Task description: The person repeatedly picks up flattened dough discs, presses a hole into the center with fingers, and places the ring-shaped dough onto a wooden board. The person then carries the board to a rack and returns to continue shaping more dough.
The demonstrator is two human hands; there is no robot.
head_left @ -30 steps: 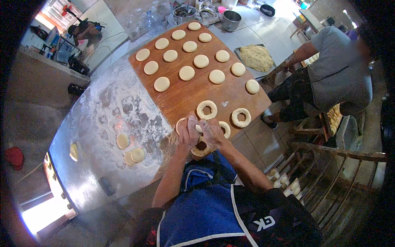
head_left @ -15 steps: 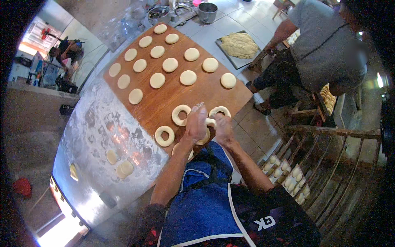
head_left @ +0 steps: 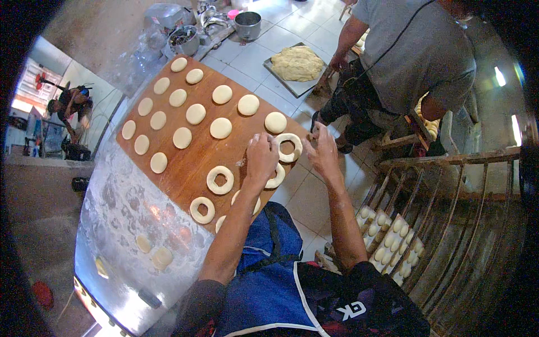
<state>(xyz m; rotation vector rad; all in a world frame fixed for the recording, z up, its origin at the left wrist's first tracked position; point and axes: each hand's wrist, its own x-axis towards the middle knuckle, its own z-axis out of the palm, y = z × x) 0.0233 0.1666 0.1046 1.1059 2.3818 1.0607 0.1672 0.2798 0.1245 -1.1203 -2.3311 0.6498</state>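
Set down since earlier, one dough ring [head_left: 297, 147] is flanked at the right corner of the board [head_left: 188, 178] by left hand [head_left: 262, 157] — curled, hold unclear — and loosely spread, empty right hand [head_left: 324, 150]; other rings [head_left: 210, 180] are shaped, discs [head_left: 220, 128] left whole.

Light falls unevenly: the floor tiles [head_left: 292, 25] at the top are pale and bright, while the wall [head_left: 39, 202] on the left and the slatted rack [head_left: 449, 163] on the right sit in dimness. A window [head_left: 35, 89] at far left is washed out, and narrow lamps [head_left: 499, 77] glow white at far right. The metal table [head_left: 115, 281] throws back hard glare near its lower end — with a softer orange patch higher up. The dough rounds [head_left: 221, 128] look clear. Straight edges bow outward, and the corners drop to black — speckled with coloured grain.
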